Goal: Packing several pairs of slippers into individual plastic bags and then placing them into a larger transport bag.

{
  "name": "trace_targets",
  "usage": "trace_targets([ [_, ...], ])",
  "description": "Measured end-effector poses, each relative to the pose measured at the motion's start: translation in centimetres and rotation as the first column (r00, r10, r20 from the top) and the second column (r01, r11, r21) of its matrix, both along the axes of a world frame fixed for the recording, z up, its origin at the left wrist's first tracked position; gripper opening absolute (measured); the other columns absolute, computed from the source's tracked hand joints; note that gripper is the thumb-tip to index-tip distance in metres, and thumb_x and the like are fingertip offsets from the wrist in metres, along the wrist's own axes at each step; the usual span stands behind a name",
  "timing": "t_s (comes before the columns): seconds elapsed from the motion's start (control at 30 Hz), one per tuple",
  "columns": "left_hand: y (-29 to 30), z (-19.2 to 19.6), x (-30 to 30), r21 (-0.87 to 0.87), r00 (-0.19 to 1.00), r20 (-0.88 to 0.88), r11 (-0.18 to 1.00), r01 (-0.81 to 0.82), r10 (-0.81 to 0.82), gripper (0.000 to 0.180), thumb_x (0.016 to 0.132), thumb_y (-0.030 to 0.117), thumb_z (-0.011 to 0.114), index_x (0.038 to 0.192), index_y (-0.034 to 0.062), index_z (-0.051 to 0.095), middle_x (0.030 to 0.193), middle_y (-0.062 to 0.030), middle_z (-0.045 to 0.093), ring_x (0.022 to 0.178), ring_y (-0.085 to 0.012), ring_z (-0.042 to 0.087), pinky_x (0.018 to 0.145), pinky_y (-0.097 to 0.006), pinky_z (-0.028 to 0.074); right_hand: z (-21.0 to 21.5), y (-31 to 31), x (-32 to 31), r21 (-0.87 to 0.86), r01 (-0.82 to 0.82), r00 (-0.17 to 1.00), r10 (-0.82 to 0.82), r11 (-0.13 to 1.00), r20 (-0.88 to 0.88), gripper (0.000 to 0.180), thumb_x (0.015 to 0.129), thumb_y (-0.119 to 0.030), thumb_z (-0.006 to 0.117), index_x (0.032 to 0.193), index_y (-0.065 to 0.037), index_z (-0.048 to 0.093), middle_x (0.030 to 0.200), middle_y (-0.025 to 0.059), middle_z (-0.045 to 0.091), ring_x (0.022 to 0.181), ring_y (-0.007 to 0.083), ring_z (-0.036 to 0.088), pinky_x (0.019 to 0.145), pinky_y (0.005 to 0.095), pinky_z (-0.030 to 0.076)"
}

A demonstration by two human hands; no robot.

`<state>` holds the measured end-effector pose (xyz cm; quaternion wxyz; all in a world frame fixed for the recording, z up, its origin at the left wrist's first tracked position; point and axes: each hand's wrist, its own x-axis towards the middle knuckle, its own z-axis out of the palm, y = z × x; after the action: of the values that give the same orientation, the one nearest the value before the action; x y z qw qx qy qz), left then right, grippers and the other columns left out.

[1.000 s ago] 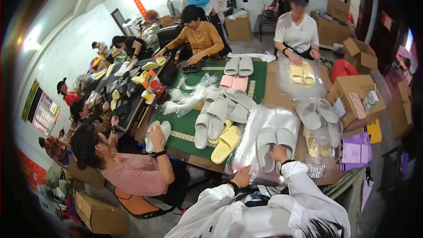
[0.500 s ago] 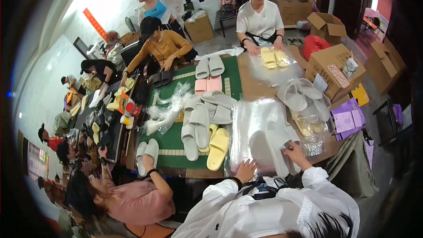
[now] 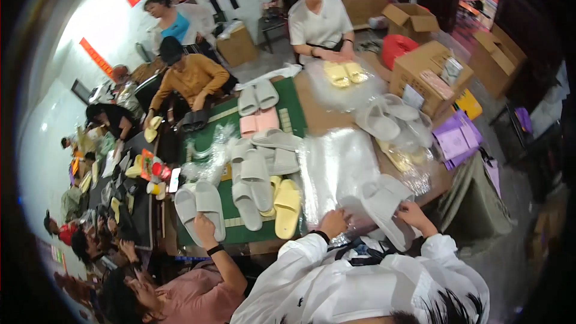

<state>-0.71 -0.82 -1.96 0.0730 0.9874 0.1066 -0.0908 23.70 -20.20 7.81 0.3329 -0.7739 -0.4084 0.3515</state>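
Note:
A pair of pale grey slippers (image 3: 387, 207) lies at the near right edge of the table, partly over clear plastic. My right hand (image 3: 416, 217) grips the slippers along their right side. On their left, my left hand (image 3: 333, 223) has its fingers curled in at the near edge of a stack of clear plastic bags (image 3: 336, 162). It looks closed on the top bag, though blur softens the fingertips. Left of the bags are several grey slippers (image 3: 255, 171) in a pile and a yellow pair (image 3: 287, 207).
A co-worker's hand (image 3: 205, 229) holds another grey pair (image 3: 200, 207) at the left. Across the table sit yellow slippers (image 3: 345, 74) on plastic by another person. Bagged grey slippers (image 3: 396, 120), a cardboard box (image 3: 429, 78) and purple bags (image 3: 456, 138) stand at the right.
My left hand has gone from lying spread on the bags to curled fingers. My right hand has shifted to the slippers' outer side. The co-worker's grey pair is raised. My view has turned.

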Motion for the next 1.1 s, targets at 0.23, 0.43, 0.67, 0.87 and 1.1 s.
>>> trace_targets([
  [0.23, 1.1, 0.6, -0.1, 0.156, 0.961, 0.215, 0.965, -0.211, 0.175, 0.057, 0.079, 0.043, 0.052, 0.123, 0.0082, 0.046, 0.126, -0.0118, 0.042, 0.110, -0.0357, 0.039, 0.092, -0.052, 0.029, 3.1, -0.9, -0.6, -0.059, 0.114, 0.988, -0.119, 0.992, -0.096, 0.046, 0.069, -0.026, 0.065, 0.102, 0.005, 0.057, 0.087, 0.0194, 0.061, 0.077, 0.0234, 0.058, 0.071, 0.0307, 0.046],
  [0.43, 1.9, 2.2, 1.7, -0.153, 0.977, 0.016, 0.966, -0.208, 0.213, 0.047, 0.076, 0.022, 0.052, 0.116, -0.0019, 0.047, 0.117, -0.0126, 0.047, 0.106, -0.0274, 0.046, 0.088, -0.037, 0.039, 4.4, -0.3, -0.7, -0.035, 0.021, 1.000, -0.022, 0.999, -0.018, 0.040, 0.070, -0.024, 0.065, 0.099, 0.003, 0.059, 0.074, 0.0128, 0.059, 0.066, 0.0194, 0.053, 0.062, 0.0303, 0.043],
  [0.67, 4.8, 1.2, 1.9, -0.323, 0.935, 0.268, 0.936, -0.141, 0.234, 0.037, 0.077, 0.009, 0.047, 0.113, 0.0041, 0.048, 0.103, -0.0155, 0.051, 0.093, -0.0328, 0.051, 0.077, -0.041, 0.043, 5.7, 2.9, -1.9, 0.079, -0.158, 0.942, 0.174, 0.984, -0.287, 0.025, 0.077, -0.008, 0.057, 0.101, 0.000, 0.061, 0.091, 0.0052, 0.065, 0.082, 0.0117, 0.056, 0.077, 0.0269, 0.044],
  [0.87, 6.4, 5.3, 3.6, -0.384, 0.921, 0.365, 0.923, 0.016, 0.136, 0.059, 0.067, 0.013, 0.065, 0.122, 0.0068, 0.045, 0.116, -0.0131, 0.050, 0.091, -0.0325, 0.050, 0.083, -0.038, 0.042, 7.3, 4.6, -2.1, 0.046, -0.360, 0.862, 0.352, 0.932, -0.364, 0.022, 0.077, -0.009, 0.057, 0.097, 0.000, 0.063, 0.089, 0.0041, 0.065, 0.081, 0.0101, 0.054, 0.076, 0.0258, 0.044],
  [1.1, 5.6, 8.2, 2.9, -0.341, 0.828, 0.489, 0.934, -0.108, 0.275, 0.050, 0.077, 0.004, 0.051, 0.125, 0.0066, 0.040, 0.116, -0.0143, 0.049, 0.092, -0.0328, 0.049, 0.084, -0.036, 0.043, 4.0, 4.6, -1.8, 0.055, -0.249, 0.940, 0.255, 0.967, -0.228, 0.020, 0.080, -0.016, 0.057, 0.090, -0.001, 0.064, 0.072, 0.0034, 0.062, 0.064, 0.0097, 0.051, 0.062, 0.0261, 0.043],
])
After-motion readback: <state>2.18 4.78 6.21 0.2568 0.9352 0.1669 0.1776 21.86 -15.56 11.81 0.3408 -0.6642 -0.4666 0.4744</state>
